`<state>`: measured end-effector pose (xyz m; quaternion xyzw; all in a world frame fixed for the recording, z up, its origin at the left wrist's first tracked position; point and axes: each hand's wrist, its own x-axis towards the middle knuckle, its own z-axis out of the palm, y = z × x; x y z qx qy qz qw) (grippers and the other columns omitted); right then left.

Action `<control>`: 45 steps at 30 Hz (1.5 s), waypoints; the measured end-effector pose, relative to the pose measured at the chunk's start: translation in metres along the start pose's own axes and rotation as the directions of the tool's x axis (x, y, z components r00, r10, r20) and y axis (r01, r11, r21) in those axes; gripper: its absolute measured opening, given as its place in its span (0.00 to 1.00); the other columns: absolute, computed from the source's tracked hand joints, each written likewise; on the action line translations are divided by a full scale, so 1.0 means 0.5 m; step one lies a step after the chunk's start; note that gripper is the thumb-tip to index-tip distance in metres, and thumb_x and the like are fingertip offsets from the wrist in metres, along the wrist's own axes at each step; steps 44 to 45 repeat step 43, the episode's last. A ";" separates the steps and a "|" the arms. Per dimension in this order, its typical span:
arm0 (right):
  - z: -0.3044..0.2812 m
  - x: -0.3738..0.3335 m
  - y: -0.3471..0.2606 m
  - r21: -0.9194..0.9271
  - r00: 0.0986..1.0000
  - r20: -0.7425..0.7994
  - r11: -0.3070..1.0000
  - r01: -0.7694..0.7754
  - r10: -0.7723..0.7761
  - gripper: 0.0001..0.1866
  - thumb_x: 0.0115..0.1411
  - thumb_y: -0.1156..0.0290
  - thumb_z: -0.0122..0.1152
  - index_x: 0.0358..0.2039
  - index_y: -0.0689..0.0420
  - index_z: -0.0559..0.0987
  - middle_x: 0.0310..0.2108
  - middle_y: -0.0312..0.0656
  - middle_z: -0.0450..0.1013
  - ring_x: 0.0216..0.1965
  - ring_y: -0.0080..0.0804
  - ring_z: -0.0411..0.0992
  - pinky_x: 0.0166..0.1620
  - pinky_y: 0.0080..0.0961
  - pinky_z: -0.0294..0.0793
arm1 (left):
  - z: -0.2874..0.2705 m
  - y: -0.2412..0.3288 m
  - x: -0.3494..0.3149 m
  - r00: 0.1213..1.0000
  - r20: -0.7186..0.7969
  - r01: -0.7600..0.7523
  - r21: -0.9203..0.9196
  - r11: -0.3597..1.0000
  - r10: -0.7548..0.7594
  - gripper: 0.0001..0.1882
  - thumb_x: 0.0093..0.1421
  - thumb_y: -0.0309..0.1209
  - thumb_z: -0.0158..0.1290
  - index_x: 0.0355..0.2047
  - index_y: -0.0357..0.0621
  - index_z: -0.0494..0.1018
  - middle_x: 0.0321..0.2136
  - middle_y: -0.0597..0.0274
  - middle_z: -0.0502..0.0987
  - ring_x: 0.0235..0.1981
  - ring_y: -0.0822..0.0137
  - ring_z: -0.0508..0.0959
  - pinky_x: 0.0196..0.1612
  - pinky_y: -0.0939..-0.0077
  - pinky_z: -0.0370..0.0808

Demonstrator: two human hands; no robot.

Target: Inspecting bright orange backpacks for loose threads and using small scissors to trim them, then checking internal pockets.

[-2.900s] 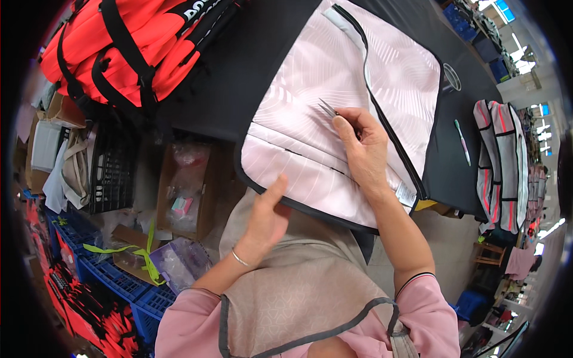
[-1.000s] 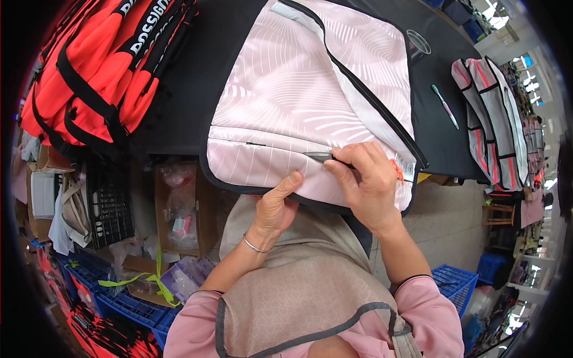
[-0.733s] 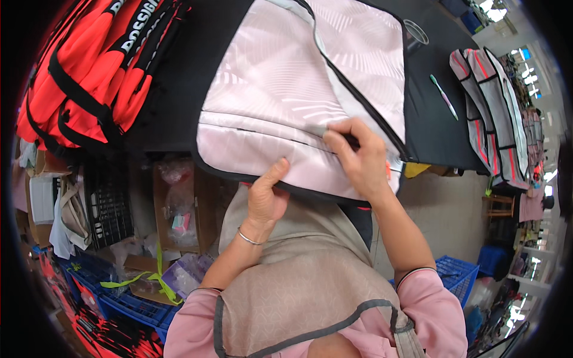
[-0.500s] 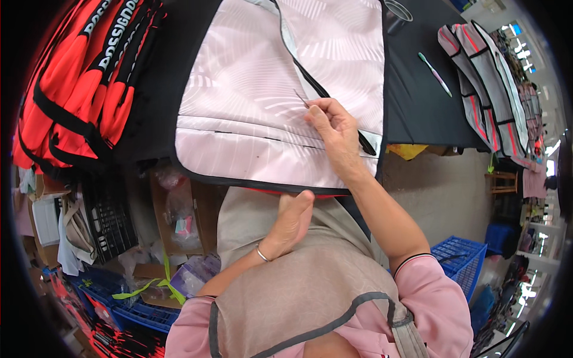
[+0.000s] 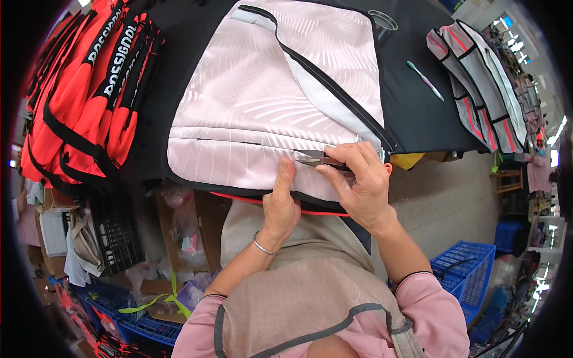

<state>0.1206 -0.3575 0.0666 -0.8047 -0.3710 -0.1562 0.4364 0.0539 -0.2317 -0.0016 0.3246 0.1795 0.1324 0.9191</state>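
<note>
On the black desk (image 5: 418, 113), a big pale pink cloth bag with black zips (image 5: 268, 107) fills the middle of the frame, the left hand (image 5: 280, 203) presses its near edge, thumb up, and the right hand (image 5: 358, 182) pinches small dark snips (image 5: 319, 160) there.

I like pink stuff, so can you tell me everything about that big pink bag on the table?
The pink bag lies flat on the black table, its near edge hanging a little over the front. It looks like smooth woven fabric with a pale fan-like pattern, black piping round its edge and a long black zipper running slantwise. The left hand presses its near edge, thumb up. The right hand pinches small snips against it.
</note>
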 end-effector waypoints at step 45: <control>0.033 0.060 0.009 -0.167 0.952 0.124 0.952 -0.258 0.280 0.31 0.41 0.58 0.79 0.41 0.63 0.75 0.37 0.44 0.75 0.38 0.36 0.76 0.44 0.29 0.75 | 0.006 -0.001 -0.007 0.988 0.124 0.106 -0.102 0.989 -0.093 0.35 0.68 0.55 0.44 0.63 0.41 0.58 0.60 0.57 0.65 0.62 0.63 0.64 0.63 0.61 0.62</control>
